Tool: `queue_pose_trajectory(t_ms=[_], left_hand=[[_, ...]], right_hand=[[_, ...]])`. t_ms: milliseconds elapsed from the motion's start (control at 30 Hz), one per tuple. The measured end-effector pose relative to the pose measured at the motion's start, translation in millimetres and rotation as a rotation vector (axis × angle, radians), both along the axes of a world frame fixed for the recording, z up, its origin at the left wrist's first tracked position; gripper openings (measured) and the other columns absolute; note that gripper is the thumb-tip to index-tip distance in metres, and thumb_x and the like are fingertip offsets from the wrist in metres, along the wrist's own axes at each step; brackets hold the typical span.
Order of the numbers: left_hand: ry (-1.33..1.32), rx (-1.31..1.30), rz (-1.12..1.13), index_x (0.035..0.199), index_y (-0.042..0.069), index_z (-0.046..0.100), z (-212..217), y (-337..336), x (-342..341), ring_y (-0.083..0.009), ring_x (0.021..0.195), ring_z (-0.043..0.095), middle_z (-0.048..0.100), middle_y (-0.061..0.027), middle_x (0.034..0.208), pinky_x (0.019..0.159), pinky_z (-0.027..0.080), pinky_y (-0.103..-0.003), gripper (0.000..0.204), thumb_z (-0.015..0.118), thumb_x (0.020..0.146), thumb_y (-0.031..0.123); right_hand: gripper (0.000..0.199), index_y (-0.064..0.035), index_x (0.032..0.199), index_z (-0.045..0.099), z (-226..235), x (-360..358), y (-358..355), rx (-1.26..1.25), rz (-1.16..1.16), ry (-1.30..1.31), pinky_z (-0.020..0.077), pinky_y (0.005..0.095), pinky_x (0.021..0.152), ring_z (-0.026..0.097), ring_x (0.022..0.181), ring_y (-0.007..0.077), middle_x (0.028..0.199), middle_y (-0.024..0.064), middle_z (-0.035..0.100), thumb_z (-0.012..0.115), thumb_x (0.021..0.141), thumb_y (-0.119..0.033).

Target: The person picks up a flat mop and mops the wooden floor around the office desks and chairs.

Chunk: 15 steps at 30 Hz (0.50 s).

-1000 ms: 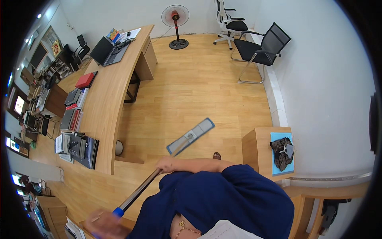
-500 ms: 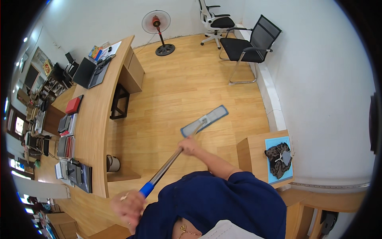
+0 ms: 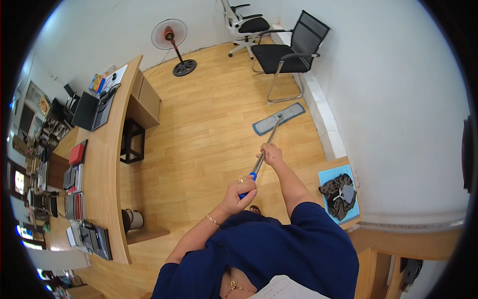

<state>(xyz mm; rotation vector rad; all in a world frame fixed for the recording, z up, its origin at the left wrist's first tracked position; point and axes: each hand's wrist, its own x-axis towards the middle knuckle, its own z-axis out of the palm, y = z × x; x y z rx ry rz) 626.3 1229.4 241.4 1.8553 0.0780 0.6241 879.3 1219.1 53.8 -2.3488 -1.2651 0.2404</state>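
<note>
Your left hand [image 3: 239,192] is wrapped tight around the blue grip at the near end of the mop handle [image 3: 264,152], fingers curled closed over it. Your right hand [image 3: 271,153] is closed around the metal shaft further along, arm stretched out ahead of you. The handle runs up and away from you to the flat mop head [image 3: 278,118], which lies flat on the wooden floor [image 3: 209,124] (its grey pad edged in blue), just beside the white skirting at the wall and a little short of the black chair [image 3: 289,50].

A white office chair [image 3: 244,25] stands behind the black one, and a standing fan [image 3: 172,42] is near the far corner. Along your left runs a long curved table [image 3: 107,164] carrying a laptop [image 3: 94,109], stacked books and folders. A small stool [image 3: 132,139] sits against it, and a kettle [image 3: 132,219] rests on a low shelf beneath. To your right, a dark patterned cloth [image 3: 338,194] lies on a blue mat atop a low cabinet.
</note>
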Motion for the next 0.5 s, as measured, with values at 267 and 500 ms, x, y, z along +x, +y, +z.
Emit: queue_pose_trajectory(t_ms=[267,500], left_hand=[[0.014,-0.049,-0.042,0.061,0.001,0.054,59,-2,-58,-0.0220,0.068,0.058,0.056,-0.0093,0.064,0.085,0.045,-0.041,0.020,0.053,0.080,0.006],[0.029,-0.176,0.064,0.050,0.002,0.051,143,-10,-172,-0.0231,0.057,0.057,0.052,-0.0080,0.050,0.080,0.047,-0.040,0.031,0.056,0.075,0.019]], right_hand=[[0.031,-0.0101,0.072,0.056,29,-79,-15,0.255,0.055,-0.002,0.0457,0.0417,0.061,0.058,0.081,0.0291,0.076,0.0064,0.061,0.074,0.068,-0.035],[0.033,-0.0091,0.056,0.048,75,-198,-36,0.481,0.242,0.141,0.0401,0.0402,0.052,0.055,0.062,0.0303,0.056,0.0087,0.052,0.075,0.067,-0.025]])
